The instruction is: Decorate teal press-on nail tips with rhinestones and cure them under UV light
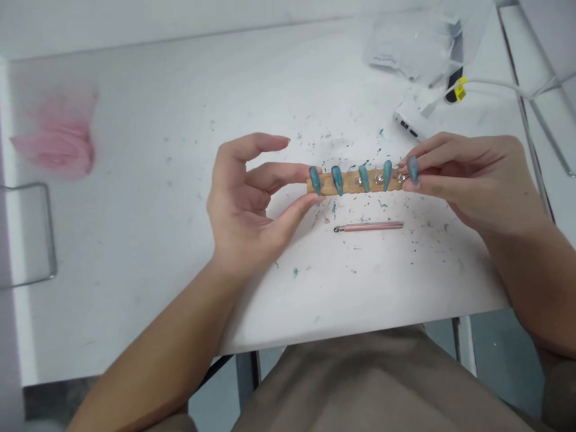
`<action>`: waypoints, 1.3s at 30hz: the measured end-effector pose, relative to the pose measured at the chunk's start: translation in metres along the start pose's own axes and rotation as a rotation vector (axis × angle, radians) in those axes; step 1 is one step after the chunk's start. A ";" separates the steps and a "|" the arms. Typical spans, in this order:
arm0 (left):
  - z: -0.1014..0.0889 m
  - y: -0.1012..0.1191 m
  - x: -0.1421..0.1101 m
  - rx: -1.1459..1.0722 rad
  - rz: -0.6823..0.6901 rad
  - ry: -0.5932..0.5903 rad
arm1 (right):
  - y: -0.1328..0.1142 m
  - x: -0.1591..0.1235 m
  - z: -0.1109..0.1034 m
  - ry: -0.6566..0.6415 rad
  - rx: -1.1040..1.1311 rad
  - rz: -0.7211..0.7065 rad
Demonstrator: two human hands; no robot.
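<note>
A narrow wooden nail display strip (351, 185) is held level above the table, between my two hands. Several teal, pointed false nails (337, 180) stand across it on small clear or shiny mounts. My left hand (245, 204) pinches the strip's left end with thumb and a finger, while its index finger is raised apart. At the other end, my right hand (477, 174) is closed round the strip's tip, where another teal nail (413, 170) sits over the fingers. Just below lies a slim pink pen-like tool (371, 227) with a small metal ball at its left end.
Teal flecks are scattered over the white table (135, 240). A white adapter with ports (411, 122) and its cable lie beyond my right hand, near a clear plastic bag (405, 51). A pink cloth-like item (63, 147) rests far left, by a metal wire frame (54, 240).
</note>
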State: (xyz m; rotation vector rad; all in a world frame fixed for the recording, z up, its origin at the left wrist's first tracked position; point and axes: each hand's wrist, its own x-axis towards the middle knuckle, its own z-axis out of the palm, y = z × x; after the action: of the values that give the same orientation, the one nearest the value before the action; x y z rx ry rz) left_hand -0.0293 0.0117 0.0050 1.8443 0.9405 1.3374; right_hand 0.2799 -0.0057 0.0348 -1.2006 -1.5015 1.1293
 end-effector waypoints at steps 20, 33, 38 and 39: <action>0.008 0.005 -0.008 0.048 -0.187 0.098 | -0.014 -0.016 0.023 0.071 -0.101 0.100; 0.018 0.022 -0.011 -0.007 -0.199 0.072 | -0.013 -0.015 0.042 0.193 0.054 0.181; 0.022 0.024 -0.013 -0.039 -0.233 0.092 | -0.015 -0.014 0.048 0.253 0.107 0.178; 0.023 0.025 -0.013 -0.048 -0.233 0.096 | -0.016 -0.013 0.049 0.265 0.106 0.177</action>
State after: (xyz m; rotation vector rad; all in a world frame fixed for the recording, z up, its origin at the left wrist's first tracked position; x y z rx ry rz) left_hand -0.0062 -0.0141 0.0138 1.5919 1.1259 1.3003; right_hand 0.2312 -0.0268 0.0396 -1.3703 -1.1407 1.1012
